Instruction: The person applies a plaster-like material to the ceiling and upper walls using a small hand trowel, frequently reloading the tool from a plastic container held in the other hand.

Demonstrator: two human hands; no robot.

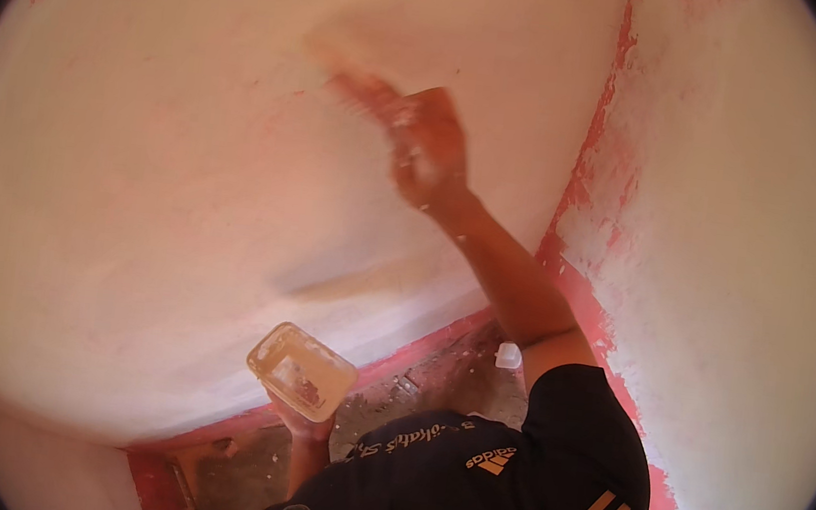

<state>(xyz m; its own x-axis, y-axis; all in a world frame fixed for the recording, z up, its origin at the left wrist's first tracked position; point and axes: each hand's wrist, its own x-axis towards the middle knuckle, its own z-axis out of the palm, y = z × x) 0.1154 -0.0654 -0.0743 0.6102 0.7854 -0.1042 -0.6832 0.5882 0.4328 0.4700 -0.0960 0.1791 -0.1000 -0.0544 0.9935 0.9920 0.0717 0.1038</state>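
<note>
My left hand [306, 422] holds a rectangular translucent tub [338, 374] from beneath, low in front of the wall. The tub's opening faces up, and pale paste smears its inside. Higher up, at the wall, my right hand [430, 149] is closed around a hand tool [361, 91] smeared by motion. The tool looks reddish near the fingers and paler toward its far end; its exact kind cannot be made out. White specks dot the right hand and forearm. Before me the wall [188, 149] is coated whitish, with faint pink showing through.
Another whitish wall [751, 244] meets this one at a corner on the right, with ragged red strips along the join. A red band [439, 337] runs along the wall's foot. The dirty floor [382, 398] carries debris and a small white object [508, 355].
</note>
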